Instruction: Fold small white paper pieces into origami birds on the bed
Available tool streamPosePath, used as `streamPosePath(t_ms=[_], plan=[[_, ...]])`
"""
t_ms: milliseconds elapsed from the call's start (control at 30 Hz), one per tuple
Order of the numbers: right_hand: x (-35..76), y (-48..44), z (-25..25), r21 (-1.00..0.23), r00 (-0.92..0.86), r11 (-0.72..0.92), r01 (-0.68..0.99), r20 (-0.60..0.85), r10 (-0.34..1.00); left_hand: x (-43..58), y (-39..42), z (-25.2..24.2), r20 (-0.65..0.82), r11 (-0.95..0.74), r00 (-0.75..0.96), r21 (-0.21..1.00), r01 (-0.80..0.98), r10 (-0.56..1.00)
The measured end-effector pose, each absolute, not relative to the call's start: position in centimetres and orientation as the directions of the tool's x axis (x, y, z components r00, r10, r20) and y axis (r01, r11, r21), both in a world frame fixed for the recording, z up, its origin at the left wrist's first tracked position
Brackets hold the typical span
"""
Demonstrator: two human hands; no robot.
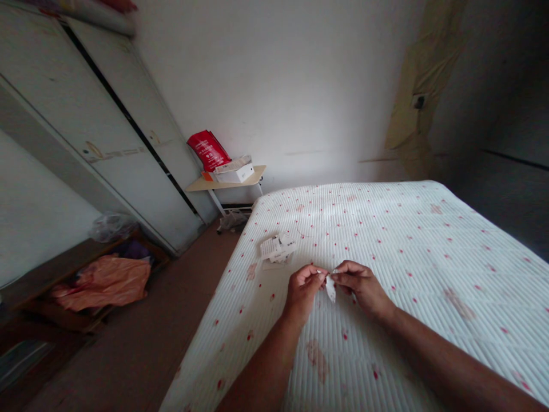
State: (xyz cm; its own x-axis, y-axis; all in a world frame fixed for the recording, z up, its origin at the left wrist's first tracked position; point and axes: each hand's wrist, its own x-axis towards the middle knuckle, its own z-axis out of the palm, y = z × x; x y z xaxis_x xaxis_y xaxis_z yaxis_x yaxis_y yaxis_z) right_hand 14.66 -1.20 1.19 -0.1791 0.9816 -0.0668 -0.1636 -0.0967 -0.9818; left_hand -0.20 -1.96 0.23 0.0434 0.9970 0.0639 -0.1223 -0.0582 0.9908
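Note:
Over the bed, my left hand [303, 289] and my right hand [361, 285] come close together, both with pinched fingers. Between their fingertips is a small white piece [330, 289] that looks like paper, its lower end hanging down. My fingers cover its upper part. Just beyond my left hand, a loose pile of white printed papers [278, 248] lies on the quilted bedspread [412, 349], which is pale with small red marks.
Past the bed's far left corner stands a small table [223, 184] bearing a red bag [209, 150] and a white box [235, 173]. A wardrobe [107, 109] lines the left wall. An orange plastic bag [107, 281] rests on a low wooden shelf [38, 274].

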Motion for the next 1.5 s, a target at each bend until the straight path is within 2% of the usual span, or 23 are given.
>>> streamPosePath(t_ms=[200, 500, 733, 967, 1200, 1500], plan=[[15.0, -1.1, 0.8, -0.992, -0.196, -0.004, -0.128, 0.021, 0.980, -0.3, -1.9, 0.2, 0.055, -0.045, 0.079, 0.992, -0.121, 0.995], [14.7, -1.5, 0.3, -0.975, -0.244, 0.144, -0.169, 0.183, 0.952, 0.3, -2.1, -0.1, 0.081, -0.082, -0.087, 0.997, -0.009, 0.993], [14.6, -1.4, -0.2, -0.947, -0.218, 0.301, -0.112, 0.319, 0.922, 0.3, -2.1, -0.1, 0.103, -0.099, -0.144, 0.995, 0.029, 0.984], [14.6, -1.3, -0.3, -0.962, -0.171, 0.234, -0.141, 0.257, 0.951, 0.4, -2.2, 0.7, 0.050, -0.057, -0.127, 0.997, -0.056, 0.991], [14.5, -1.4, -0.4, -0.989, -0.159, 0.145, -0.019, 0.146, 0.976, 0.3, -2.0, 0.1, 0.079, -0.081, -0.101, 0.997, -0.018, 0.992], [14.5, -1.4, 0.3, -0.992, -0.119, 0.120, 0.034, 0.115, 0.986, 0.2, -2.0, -0.2, 0.081, -0.081, 0.028, 0.997, -0.003, 0.996]])
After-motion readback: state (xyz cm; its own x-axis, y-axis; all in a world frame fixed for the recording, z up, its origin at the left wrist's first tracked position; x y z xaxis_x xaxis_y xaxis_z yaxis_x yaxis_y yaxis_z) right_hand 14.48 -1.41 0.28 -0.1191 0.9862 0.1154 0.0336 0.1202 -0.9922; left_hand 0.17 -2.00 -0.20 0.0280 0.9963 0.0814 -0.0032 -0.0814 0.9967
